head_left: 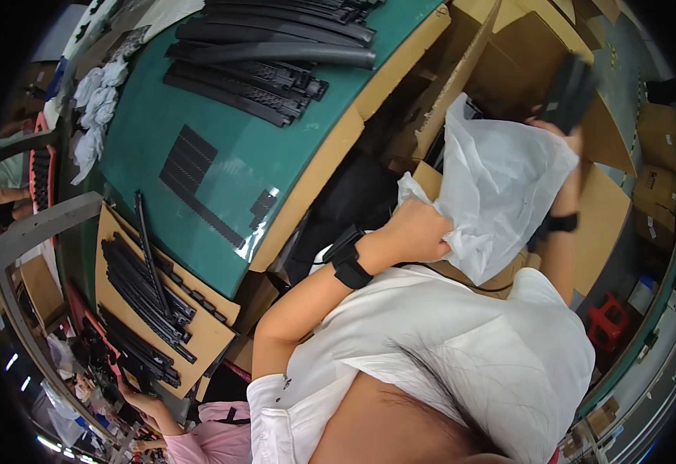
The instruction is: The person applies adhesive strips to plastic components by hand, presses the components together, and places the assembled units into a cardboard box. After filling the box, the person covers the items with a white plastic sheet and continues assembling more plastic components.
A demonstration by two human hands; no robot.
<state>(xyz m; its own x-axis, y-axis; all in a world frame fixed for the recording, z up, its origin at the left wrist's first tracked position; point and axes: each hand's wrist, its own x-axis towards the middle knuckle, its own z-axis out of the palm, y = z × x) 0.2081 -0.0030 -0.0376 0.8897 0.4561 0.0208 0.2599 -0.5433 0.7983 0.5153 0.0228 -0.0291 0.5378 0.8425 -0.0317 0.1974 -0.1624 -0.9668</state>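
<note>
My left hand (421, 232) is closed on the gathered edge of a thin white plastic bag (500, 182). The bag hangs open and crumpled between my two arms, over cardboard boxes. On the bag's far right side my right hand (566, 141) grips a dark, flat plastic part (570, 89), held upright. That hand and the part are smeared by motion, and the bag partly hides the fingers. A black band circles each of my wrists.
Long black plastic strips (276, 54) are piled on the green table (141, 147), left of the open cardboard box (527, 58). More strips (141, 290) lie on a cardboard sheet at lower left. A co-worker in pink (214, 433) works nearby. A red stool (608, 321) stands at right.
</note>
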